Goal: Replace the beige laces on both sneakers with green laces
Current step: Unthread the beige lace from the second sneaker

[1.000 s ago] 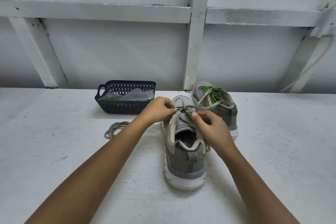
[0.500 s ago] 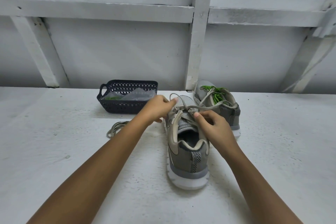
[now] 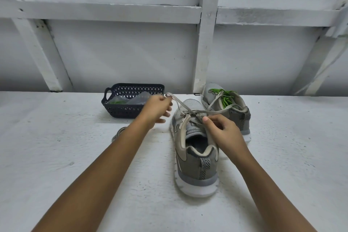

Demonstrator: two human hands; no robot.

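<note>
We are pinching the beige lace [image 3: 179, 104] in our left hand [image 3: 157, 107], drawing it away from the near sneaker [image 3: 195, 156], mid-surface, to free the eyelets; our right hand [image 3: 224, 131] is pinching its eyelet edge to steady it. By the back edge, the basket [image 3: 122, 113] and the far sneaker [image 3: 211, 92] are sitting; the lace's other end is trailing over that sneaker

Near grey sneaker [image 3: 195, 167] with loose beige lace [image 3: 180, 104]; far sneaker [image 3: 211, 93], green lace [image 3: 225, 100].

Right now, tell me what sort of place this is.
Probably a bare workshop or shed: a rough white-painted surface, a white board wall with braced beams, and a dark plastic basket set on the surface.
</note>
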